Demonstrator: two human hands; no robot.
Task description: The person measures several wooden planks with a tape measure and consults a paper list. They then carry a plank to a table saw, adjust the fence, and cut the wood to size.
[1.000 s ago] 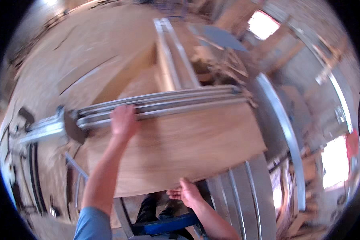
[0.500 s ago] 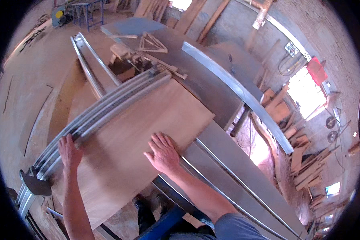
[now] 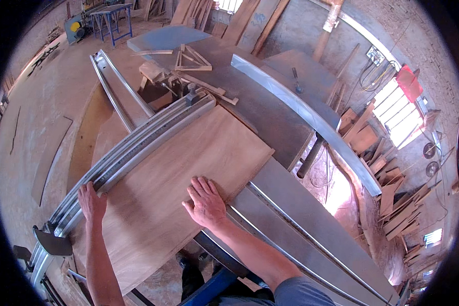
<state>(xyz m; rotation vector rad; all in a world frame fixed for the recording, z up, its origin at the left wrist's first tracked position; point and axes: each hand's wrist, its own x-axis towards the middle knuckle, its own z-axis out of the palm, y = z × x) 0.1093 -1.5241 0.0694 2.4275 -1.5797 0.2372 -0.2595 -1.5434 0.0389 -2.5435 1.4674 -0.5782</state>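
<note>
A broad wooden board (image 3: 153, 199) lies flat, its far-left long edge along a metal fence (image 3: 132, 136). My left hand (image 3: 92, 204) rests at that edge, fingers stretched out toward the fence and thumb over the board. Whether its fingertips press on the fence or the board is hard to make out. My right hand (image 3: 207, 203) lies flat on the board near its right edge, fingers spread. Both hands are open. To the right of the board runs a grey metal saw table (image 3: 285, 204) with bright rails.
A long metal guide bar (image 3: 301, 115) crosses the dark tabletop beyond the board. Small wood frame pieces (image 3: 195, 58) lie near the fence's far end. A dark stop plate (image 3: 53, 243) sits at its near end. Offcuts (image 3: 400, 217) lean by the right wall; a blue-legged stand (image 3: 110, 23) stands far left.
The whole view has shifted slightly and become sharper. My hands keep nearly the same places on the board, which shows no clear movement against the fence.
</note>
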